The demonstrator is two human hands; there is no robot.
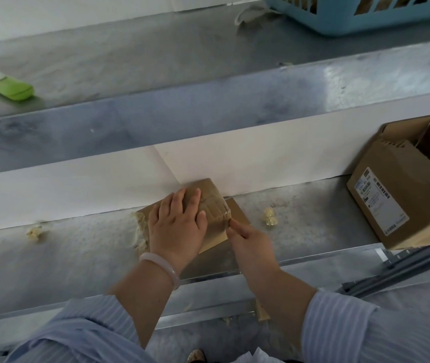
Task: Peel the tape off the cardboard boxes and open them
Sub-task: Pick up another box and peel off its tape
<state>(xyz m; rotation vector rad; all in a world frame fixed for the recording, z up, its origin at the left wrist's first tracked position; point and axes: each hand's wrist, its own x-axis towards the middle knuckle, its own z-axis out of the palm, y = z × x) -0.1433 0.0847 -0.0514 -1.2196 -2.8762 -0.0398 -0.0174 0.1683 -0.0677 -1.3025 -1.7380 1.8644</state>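
Cardboard box lies pinned under the left hand, fingers flat and slightly spread, steadying it while the right hand fingers pinch the tape edge.

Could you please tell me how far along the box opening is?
Done: the large box on the right stands open, and tape wads lie nearby. In hand: the left hand presses the small box while the right hand pinches its tape. Left: that box is still sealed.
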